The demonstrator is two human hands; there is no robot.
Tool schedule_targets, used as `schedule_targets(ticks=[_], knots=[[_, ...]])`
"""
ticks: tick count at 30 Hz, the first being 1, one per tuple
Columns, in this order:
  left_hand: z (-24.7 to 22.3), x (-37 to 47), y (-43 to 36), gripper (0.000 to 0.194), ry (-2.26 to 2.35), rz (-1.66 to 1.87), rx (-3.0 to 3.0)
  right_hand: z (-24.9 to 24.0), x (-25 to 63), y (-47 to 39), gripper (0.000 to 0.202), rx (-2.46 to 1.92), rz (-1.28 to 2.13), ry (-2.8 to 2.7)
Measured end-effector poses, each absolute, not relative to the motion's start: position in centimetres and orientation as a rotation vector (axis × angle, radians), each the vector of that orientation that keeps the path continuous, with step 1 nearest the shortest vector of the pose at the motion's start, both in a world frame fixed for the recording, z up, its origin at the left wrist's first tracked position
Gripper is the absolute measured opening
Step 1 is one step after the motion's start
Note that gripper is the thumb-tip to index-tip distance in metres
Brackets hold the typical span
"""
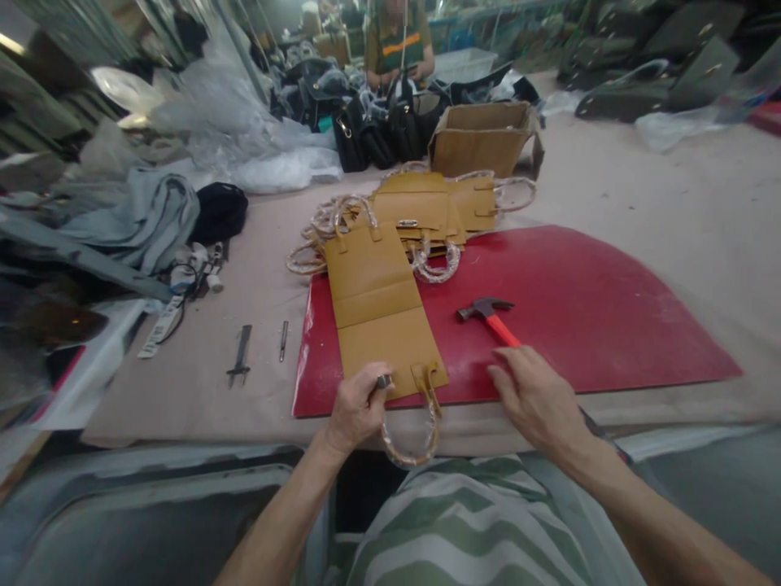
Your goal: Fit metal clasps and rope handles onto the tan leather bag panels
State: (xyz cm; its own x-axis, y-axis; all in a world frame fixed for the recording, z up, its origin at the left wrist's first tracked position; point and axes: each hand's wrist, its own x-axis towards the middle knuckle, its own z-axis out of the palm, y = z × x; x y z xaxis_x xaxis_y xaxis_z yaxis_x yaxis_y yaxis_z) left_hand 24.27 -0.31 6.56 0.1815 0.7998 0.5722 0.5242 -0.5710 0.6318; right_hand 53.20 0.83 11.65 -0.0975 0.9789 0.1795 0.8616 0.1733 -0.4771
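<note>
A mustard leather panel [381,305] with a plastic-wrapped handle at each end lies on a red board [567,309]. My left hand [359,407] is closed around a short metal tool [383,381], upright at the panel's near edge. My right hand [537,395] is over the board's front edge, fingers apart, thumb away from the rest. Just beyond its fingertips lies a hammer [488,312] with a red handle; the handle's lower end is hidden behind the hand, so contact is unclear.
More mustard panels [415,203] are stacked beyond the board, before a cardboard box [482,134] and black bags [403,122]. A forked metal tool [242,354] and a thin rod [284,342] lie left. A person [399,49] is across the table.
</note>
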Motion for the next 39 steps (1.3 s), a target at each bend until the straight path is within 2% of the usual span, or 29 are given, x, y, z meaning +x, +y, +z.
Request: schedule_targets(ticks=[3,6,9,12,16,20,24,30,34,39], knots=[[6.7,24.4,-0.6,0.017,1.297,1.375,2.11,11.3,49.4,-2.3,0.035,-1.688,1.035,-1.736],[6.9,24.4,-0.7,0.013,1.446,1.37,1.951,10.1,46.5,-4.7,0.036,-1.524,1.709,-1.06],[7.3,24.4,-0.9,0.012,1.494,1.317,1.859,8.8,45.2,-5.5,0.026,-1.308,1.992,-0.33],[7.6,24.6,-1.3,0.012,1.483,1.284,1.781,8.0,44.8,-5.3,0.013,-1.234,2.119,-0.011],[8.1,25.0,-1.9,0.011,1.414,1.285,1.651,7.8,44.1,-5.0,0.026,-1.221,2.188,-0.089],[8.8,25.0,-2.3,0.01,1.429,1.288,1.64,8.4,43.2,-4.8,0.043,-1.288,2.053,-0.581],[9.7,24.5,-2.5,0.011,1.403,1.276,1.724,9.3,42.5,-4.2,0.037,-1.361,1.816,-0.972],[9.9,24.6,-2.5,0.009,1.355,1.304,1.354,8.6,40.6,-4.1,0.04,-1.183,1.843,-0.819],[10.4,24.9,-1.9,0.015,1.273,1.403,1.006,7.4,39.9,-4.5,0.041,-1.172,1.767,-0.739],[11.1,25.1,-1.0,0.016,1.264,1.348,1.054,6.4,39.6,-4.4,0.042,-1.176,1.782,-0.69]])
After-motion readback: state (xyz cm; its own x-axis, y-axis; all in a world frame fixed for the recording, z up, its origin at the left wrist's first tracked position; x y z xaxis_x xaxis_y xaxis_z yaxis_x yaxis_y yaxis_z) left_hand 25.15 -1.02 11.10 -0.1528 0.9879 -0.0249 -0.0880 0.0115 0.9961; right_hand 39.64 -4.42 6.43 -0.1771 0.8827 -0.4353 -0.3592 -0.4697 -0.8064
